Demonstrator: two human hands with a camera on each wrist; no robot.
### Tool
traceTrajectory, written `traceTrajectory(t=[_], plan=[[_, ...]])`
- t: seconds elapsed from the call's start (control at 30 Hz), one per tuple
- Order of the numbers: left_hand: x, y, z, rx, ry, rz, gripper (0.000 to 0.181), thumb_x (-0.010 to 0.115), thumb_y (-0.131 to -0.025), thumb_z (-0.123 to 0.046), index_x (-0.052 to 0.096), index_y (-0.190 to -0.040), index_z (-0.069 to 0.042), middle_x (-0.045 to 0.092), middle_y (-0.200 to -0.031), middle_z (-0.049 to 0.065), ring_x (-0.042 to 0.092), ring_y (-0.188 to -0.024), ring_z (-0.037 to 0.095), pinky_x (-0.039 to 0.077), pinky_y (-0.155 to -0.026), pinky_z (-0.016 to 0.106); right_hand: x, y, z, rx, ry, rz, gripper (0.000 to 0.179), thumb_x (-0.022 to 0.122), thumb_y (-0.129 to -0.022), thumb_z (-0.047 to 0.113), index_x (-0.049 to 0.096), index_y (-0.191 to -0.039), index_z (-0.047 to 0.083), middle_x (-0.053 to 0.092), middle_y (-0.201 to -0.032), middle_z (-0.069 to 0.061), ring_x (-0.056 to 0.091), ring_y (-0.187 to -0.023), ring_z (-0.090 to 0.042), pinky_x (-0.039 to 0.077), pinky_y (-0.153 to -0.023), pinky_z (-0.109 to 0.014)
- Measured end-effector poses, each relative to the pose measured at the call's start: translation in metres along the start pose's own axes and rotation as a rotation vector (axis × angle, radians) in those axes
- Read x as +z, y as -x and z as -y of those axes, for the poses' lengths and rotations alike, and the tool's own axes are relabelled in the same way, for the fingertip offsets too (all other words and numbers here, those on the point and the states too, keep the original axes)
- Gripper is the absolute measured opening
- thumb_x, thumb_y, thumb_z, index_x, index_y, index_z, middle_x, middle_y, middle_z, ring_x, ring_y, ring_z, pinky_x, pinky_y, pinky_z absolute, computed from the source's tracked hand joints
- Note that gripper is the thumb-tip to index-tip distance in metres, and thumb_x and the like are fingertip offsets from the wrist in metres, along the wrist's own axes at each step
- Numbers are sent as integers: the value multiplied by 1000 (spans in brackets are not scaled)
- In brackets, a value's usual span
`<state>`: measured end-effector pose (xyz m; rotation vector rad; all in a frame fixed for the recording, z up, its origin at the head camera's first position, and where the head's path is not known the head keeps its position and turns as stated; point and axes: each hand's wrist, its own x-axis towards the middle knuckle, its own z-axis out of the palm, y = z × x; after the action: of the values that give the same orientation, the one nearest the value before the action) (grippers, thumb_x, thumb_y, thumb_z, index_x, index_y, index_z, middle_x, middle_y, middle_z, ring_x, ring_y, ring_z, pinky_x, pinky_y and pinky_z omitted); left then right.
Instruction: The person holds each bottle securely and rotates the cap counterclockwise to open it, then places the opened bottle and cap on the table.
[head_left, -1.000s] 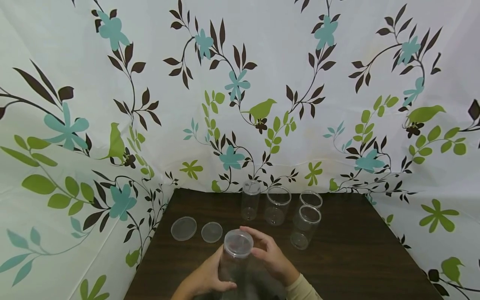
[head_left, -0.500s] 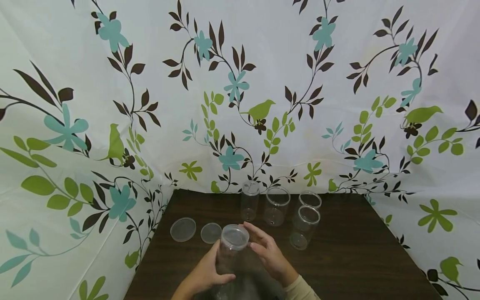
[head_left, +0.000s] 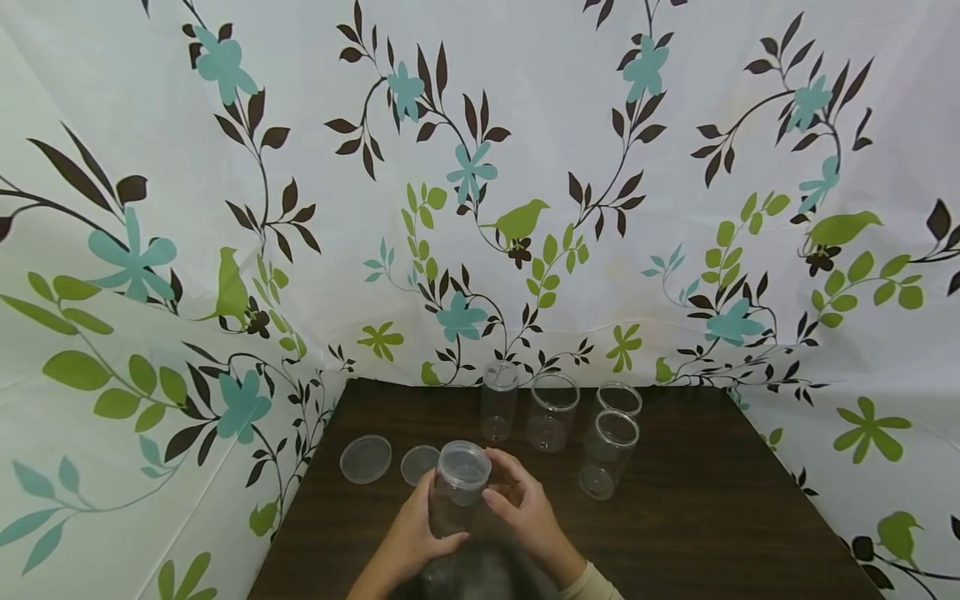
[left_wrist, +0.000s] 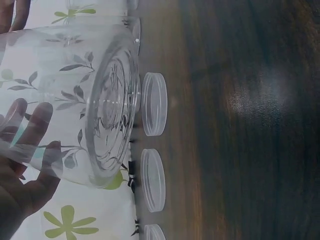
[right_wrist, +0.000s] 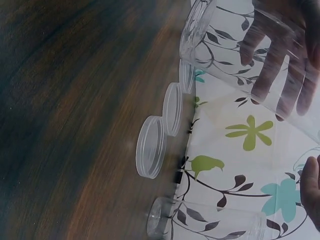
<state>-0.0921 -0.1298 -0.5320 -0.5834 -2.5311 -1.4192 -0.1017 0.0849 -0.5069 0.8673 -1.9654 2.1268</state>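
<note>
In the head view, my left hand (head_left: 411, 533) grips a clear plastic jar (head_left: 450, 510) by its side, thumb in front. The jar is raised and tilted, with its top away from me. A translucent round lid (head_left: 464, 463) covers its mouth. My right hand (head_left: 531, 512) holds the lid's right edge, with thumb and fingers bent at the rim. The left wrist view shows the jar's ringed base (left_wrist: 112, 107) in the air and left fingers (left_wrist: 42, 120) along its wall. Right fingertips (right_wrist: 311, 182) reach in at the right wrist view's edge.
Loose clear lids, a larger one (head_left: 366, 459) and a smaller one (head_left: 418, 464), lie on the dark wooden table (head_left: 697, 517) at left. Several clear jars stand at the back, including a slim one (head_left: 499, 404), a wide one (head_left: 553, 412) and a nearer one (head_left: 609, 454).
Both hands and the lidded jar have moved a little left and away from me, so the jar now overlaps the smaller lid. The right fingers have come closer round the jar lid's edge.
</note>
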Motion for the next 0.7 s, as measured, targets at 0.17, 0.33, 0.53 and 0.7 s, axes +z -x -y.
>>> traceTrajectory(t=[0.17, 0.33, 0.53, 0.7], plan=[[-1, 2, -3, 0, 27, 60, 97, 94, -68, -20, 39, -145, 1, 60, -135, 11, 59, -122, 28, 47, -102, 50, 4, 0, 3, -2, 6, -26, 49, 62, -96, -5, 46, -142, -12, 47, -142, -35, 55, -124, -7, 52, -94, -28], [-2, 4, -6, 22, 56, 126, 98, 93, -71, -19, 36, -148, 1, 58, -138, 10, 56, -125, 26, 45, -105, 48, 1, -1, 5, 22, -23, 2, 50, 63, -97, -2, 46, -143, -11, 52, -141, -31, 59, -121, -10, 52, -95, -28], [-12, 5, -8, 63, 218, 309, 100, 90, -76, -19, 29, -153, -1, 52, -143, 14, 56, -124, 17, 44, -105, 31, -16, -4, -2, 60, -316, 194, 56, 58, -101, 5, 35, -148, -14, 57, -144, -12, 57, -128, -17, 48, -102, -31], [-15, 6, -9, 70, 482, 492, 103, 83, -82, -8, 15, -159, -5, 45, -149, 20, 55, -128, 19, 43, -107, 30, -21, -6, -3, 67, -459, 316, 58, 58, -104, 16, 35, -150, -11, 57, -143, -12, 57, -128, -20, 48, -103, -35]])
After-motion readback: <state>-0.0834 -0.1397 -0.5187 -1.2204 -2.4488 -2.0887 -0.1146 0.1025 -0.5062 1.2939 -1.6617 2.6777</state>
